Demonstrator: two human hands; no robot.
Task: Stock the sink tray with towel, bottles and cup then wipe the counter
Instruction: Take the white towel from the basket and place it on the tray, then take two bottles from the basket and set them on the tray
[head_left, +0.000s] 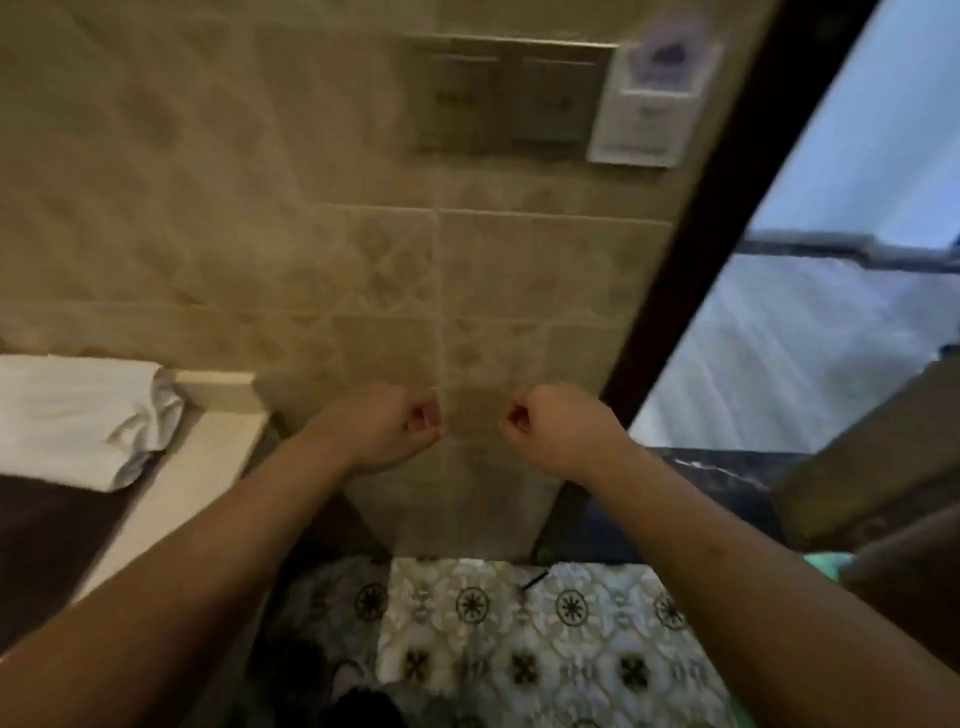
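Both my arms reach forward toward a beige tiled wall. My left hand (387, 426) is curled into a loose fist with nothing visible in it. My right hand (553, 426) is curled the same way, a short gap to its right. A folded white towel (78, 415) lies at the left edge on a pale ledge (208, 467), well left of my left hand. No bottles, cup, tray or sink show in this view.
A beige switch panel (504, 96) and a white card holder (652, 98) hang on the wall (260, 208) above. A dark door frame (727, 234) with frosted glass (810, 338) runs down the right. Patterned floor tiles (519, 623) lie below.
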